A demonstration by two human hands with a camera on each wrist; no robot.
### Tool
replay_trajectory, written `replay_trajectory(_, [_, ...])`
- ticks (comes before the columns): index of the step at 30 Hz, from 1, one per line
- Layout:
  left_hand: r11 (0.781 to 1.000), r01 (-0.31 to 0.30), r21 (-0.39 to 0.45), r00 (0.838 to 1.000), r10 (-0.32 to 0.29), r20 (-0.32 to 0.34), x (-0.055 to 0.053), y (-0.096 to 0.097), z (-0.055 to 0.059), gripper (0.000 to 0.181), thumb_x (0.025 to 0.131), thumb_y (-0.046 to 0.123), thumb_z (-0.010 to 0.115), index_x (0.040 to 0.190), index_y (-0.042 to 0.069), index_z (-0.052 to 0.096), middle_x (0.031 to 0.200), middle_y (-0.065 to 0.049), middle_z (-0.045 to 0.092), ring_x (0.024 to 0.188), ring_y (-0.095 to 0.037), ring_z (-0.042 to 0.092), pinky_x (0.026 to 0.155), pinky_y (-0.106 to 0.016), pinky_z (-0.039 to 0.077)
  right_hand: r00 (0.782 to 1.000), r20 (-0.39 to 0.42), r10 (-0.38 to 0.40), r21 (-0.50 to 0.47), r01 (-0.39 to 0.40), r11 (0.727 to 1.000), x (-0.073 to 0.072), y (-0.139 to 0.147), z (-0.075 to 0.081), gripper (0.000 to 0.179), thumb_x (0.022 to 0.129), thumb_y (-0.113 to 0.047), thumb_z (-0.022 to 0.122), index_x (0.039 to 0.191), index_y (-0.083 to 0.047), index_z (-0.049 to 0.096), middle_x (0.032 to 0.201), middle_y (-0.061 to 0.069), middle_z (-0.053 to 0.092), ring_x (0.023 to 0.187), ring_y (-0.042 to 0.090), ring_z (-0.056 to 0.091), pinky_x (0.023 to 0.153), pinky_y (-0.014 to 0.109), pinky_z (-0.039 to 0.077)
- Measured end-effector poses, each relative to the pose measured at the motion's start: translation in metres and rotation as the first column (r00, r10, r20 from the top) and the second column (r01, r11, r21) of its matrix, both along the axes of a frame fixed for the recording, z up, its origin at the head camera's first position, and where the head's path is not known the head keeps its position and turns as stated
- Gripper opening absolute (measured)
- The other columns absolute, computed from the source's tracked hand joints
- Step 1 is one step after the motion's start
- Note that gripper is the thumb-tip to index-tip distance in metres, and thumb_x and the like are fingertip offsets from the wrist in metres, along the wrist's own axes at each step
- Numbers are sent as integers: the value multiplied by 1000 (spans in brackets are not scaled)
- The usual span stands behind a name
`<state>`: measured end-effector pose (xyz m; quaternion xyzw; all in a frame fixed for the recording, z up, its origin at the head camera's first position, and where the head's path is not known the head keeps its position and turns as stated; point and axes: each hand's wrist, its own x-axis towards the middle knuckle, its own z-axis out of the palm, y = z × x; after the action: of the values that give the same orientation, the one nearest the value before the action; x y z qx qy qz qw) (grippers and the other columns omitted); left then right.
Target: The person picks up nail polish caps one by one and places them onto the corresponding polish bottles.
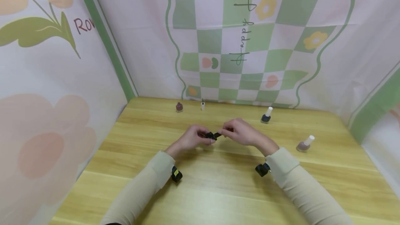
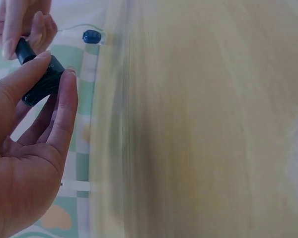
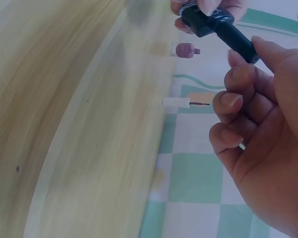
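My left hand (image 1: 194, 137) grips a dark nail polish bottle (image 3: 201, 20) between thumb and fingers, holding it tilted above the table. With its thumb and forefinger, my right hand (image 1: 242, 133) pinches the far end of the long black cap (image 3: 237, 41). In the right wrist view the cap sits at the bottle's neck; whether it is screwed tight cannot be told. Farther back stand an uncapped mauve nail polish bottle (image 1: 179, 107) and a white cap (image 1: 202, 106) whose brush points up.
To the right on the wooden table (image 1: 218, 190) stand a navy nail polish bottle (image 1: 265, 118) and a greyish-mauve one (image 1: 303, 146), both with white caps. A patterned cloth (image 1: 209, 41) hangs along the table's back edge.
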<state>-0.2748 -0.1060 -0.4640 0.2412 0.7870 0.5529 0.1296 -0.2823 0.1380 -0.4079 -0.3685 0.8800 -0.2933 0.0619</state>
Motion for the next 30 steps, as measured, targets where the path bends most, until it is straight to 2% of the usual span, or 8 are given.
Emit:
replay_trajectory(3, [1000,-10,-6,1000,10,-10,2,1,5,11,91,13,79,99,6,77,93,-6,74,80,-17,71,77,-30,61,1000,9,-15,8,15,1000,-1,0,0,40,108,-34,55,74,-17,66,54,-7,46,45,6,34,48,26,38])
replay_trajectory(5, [1000,-12,-9,1000,12,-10,1,2,6,10,91,13,79,99,6,77,93,-6,74,80,-17,72,77,-30,60,1000,21,-22,-8,22,1000,-1,1,0,37,107,-36,56,78,-17,69,57,-5,51,47,8,39,49,27,41])
replay_trajectory(7, [1000,-17,-17,1000,17,-7,1,2,8,10,91,13,79,98,6,77,93,-6,74,80,-17,72,77,-31,60,999,31,-19,-33,20,999,-1,3,0,26,105,-33,61,88,-17,74,66,-1,61,54,10,47,52,27,44])
replay_trajectory(9, [1000,-16,-12,1000,16,-3,-1,1,5,10,90,15,80,97,8,78,92,-5,74,80,-17,72,77,-30,60,999,39,-9,-56,11,998,-1,5,2,15,102,-28,67,98,-17,75,77,4,69,62,13,55,55,28,47])
replay_trajectory(11, [1000,-20,-10,1000,20,-2,-1,1,4,10,90,14,81,95,7,78,91,-5,74,79,-18,71,76,-30,60,999,48,-1,-67,4,998,0,5,3,12,99,-23,70,106,-14,76,88,8,73,71,16,60,59,29,50])
replay_trajectory(18, [1000,-5,12,1000,5,14,1,1,2,12,91,14,80,100,8,78,95,-5,75,82,-19,72,78,-32,61,996,85,16,-59,-11,998,1,5,7,9,101,-19,67,98,-15,75,81,2,71,66,17,58,57,28,48])
replay_trajectory(23, [1000,-1,3,1000,1,13,2,1,1,10,92,17,79,100,10,78,92,-3,75,83,-20,72,78,-33,61,999,33,27,-23,-26,999,1,3,8,18,104,-23,63,90,-17,72,72,5,66,56,11,50,53,27,46])
replay_trajectory(30, [1000,2,1,1000,-2,4,2,1,2,9,92,17,79,98,11,79,90,-3,75,81,-20,71,75,-33,60,999,-49,11,40,-9,999,-1,0,3,37,108,-33,54,81,-14,70,57,-7,50,46,6,39,50,27,43])
